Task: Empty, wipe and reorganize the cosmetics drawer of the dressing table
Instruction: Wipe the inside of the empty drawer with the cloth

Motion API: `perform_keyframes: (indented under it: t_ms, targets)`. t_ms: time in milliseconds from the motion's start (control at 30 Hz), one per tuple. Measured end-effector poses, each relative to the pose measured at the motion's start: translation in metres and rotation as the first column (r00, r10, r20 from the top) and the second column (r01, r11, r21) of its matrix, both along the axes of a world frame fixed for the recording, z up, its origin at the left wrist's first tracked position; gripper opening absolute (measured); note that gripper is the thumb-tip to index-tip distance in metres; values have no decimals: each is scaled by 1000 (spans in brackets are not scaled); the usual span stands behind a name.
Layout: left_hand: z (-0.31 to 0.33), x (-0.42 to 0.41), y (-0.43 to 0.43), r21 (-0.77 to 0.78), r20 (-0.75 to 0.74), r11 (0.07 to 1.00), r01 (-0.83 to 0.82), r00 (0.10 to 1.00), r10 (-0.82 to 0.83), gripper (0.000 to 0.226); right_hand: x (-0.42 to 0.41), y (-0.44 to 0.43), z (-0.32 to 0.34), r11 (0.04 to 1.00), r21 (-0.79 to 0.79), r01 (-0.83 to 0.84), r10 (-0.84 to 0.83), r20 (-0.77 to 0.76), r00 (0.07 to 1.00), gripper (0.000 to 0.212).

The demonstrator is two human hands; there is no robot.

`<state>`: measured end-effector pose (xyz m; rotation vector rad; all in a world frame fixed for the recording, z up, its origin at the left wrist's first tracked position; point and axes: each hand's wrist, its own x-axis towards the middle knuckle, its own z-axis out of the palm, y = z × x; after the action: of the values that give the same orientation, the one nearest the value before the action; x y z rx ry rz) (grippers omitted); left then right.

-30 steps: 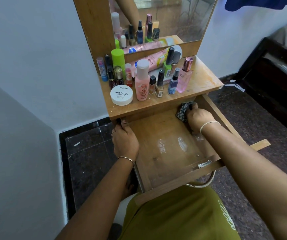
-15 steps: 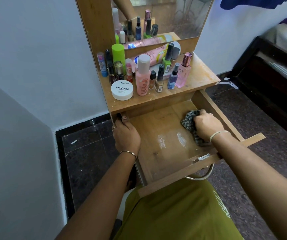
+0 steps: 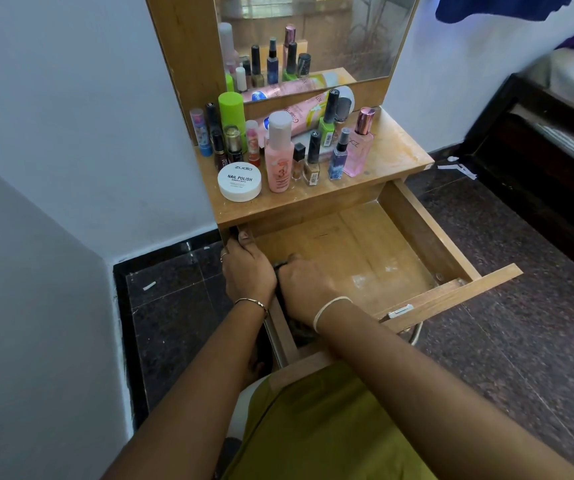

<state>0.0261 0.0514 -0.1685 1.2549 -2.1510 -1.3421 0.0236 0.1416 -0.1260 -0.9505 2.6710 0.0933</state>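
Note:
The wooden drawer of the dressing table is pulled out and holds no cosmetics; pale smears mark its bottom. My left hand grips the drawer's left wall, thumb on the rim near the tabletop. My right hand holds a dark checked cloth against the drawer's left side, right beside my left hand; the hand and wrist hide most of the cloth. Several cosmetics stand on the tabletop: a white nail polish remover tub, a pink bottle, a pink perfume bottle and nail polish bottles.
A mirror backs the tabletop. White walls close in on the left. Dark stone floor lies around the table, and a dark bed frame stands at the right. My green-clad lap sits under the drawer's front.
My right hand has swept the cloth from the drawer's right rear across to its left side. My left hand has kept its hold on the left wall.

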Motion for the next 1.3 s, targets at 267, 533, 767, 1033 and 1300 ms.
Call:
perform_keyframes:
  t_ms: [267,533,767,1033,1300]
  targets:
    - [0,1,2,-41,-19,999,8,1000,-9,41,8,23,5,994,23,-107,103,119,988,35]
    - [0,1,1,-62,-8,998,11,1000,-11,37,-19,7,7,984,-40,-176,178,72,981,33]
    - [-1,0,1,-54,-16,998,9,1000,-10,38,-36,-19,0,993,16,-120,120,-14,993,43]
    - [2,1,2,-48,-4,999,15,1000,-15,38,-69,14,-4,999,26,-40,39,40,998,52]
    - [6,4,4,-31,-8,999,-13,1000,13,37,-119,83,0,959,71,275,-277,18,961,50]
